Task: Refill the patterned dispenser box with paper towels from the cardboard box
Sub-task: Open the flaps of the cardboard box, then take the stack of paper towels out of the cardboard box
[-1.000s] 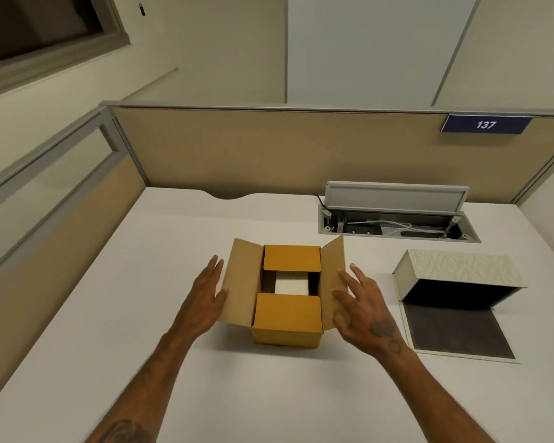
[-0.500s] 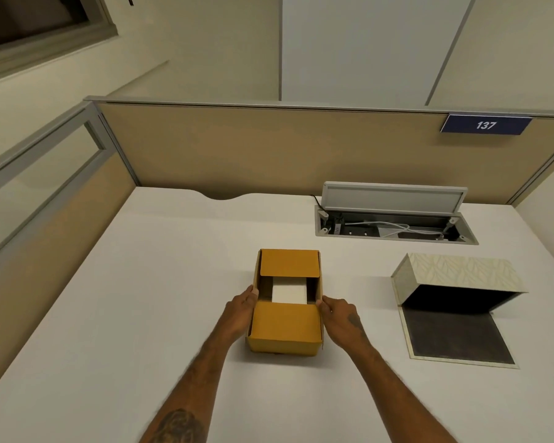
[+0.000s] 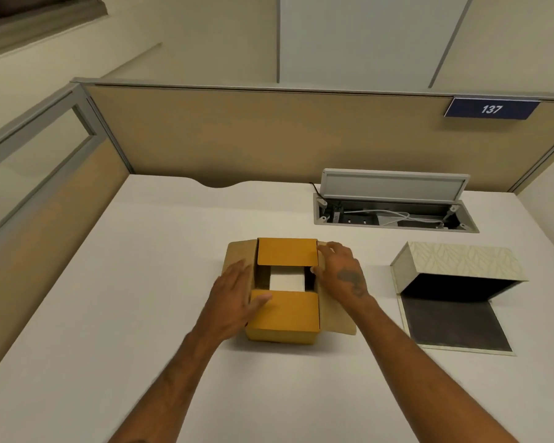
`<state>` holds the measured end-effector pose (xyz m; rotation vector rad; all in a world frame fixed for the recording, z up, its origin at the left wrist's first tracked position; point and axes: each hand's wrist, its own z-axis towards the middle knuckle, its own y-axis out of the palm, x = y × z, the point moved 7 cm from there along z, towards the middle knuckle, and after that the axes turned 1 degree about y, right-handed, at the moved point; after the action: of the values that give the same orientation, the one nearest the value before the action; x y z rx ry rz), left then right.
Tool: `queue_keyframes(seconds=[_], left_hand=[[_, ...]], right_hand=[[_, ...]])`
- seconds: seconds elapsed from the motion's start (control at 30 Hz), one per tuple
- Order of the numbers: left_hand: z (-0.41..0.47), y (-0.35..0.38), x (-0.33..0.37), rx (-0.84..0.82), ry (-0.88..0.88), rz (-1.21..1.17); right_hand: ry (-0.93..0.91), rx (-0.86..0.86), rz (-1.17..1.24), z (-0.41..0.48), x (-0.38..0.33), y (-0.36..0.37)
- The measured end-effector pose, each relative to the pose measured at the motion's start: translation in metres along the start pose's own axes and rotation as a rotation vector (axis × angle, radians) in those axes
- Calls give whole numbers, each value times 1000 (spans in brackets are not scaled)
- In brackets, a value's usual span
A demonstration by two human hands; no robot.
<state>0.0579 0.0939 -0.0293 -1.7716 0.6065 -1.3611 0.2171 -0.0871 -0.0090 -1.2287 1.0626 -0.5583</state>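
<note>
A small yellow cardboard box (image 3: 285,318) sits in the middle of the white desk, its two short flaps folded flat and its side flaps spread outward. White paper towels (image 3: 287,280) show through the gap between the flaps. My left hand (image 3: 234,298) lies flat on the left side flap, thumb on the near flap. My right hand (image 3: 341,270) presses on the right side flap, fingers spread, thumb at the opening's edge. The patterned dispenser box (image 3: 458,263) lies open to the right, its dark inside showing and its lid flat on the desk.
An open cable hatch (image 3: 394,203) with wires is set into the white desk (image 3: 141,282) behind the boxes. Beige partition walls (image 3: 269,135) close off the back and left, with a blue sign reading 137 at the right.
Half a second ago both hands gripped the box's sides with the side flaps pushed down. Now the side flaps are spread outward and both hands rest on top of them.
</note>
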Motion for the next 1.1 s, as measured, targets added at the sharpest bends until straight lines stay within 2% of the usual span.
queue_keyframes(seconds=[0.13,0.27,0.37,0.6,0.77,0.83,0.93,1.0,1.1], left_hand=[[-12,22,7,-234,171,322],[-11,25,7,-234,213,424],[-14,17,12,-185,263,420],[-41,-21,37,21,292,176],[-60,-30,36,-78,135,-196],[-63,-21,32,-152,100,-223],[-66,-1,24,-246,112,-69],[-66,10,22,-228,156,61],[-65,20,28,-116,232,188]], right_hand=[[-165,-114,-256,18,-10,26],[-212,-61,-246,26,-14,21],[-183,-22,-74,35,-14,3],[39,232,207,55,-16,-39],[187,250,416,74,-24,-39],[135,222,415,79,-30,-35],[-2,72,281,84,-37,-15],[-30,-39,198,83,-33,2],[-100,-119,-6,81,-27,21]])
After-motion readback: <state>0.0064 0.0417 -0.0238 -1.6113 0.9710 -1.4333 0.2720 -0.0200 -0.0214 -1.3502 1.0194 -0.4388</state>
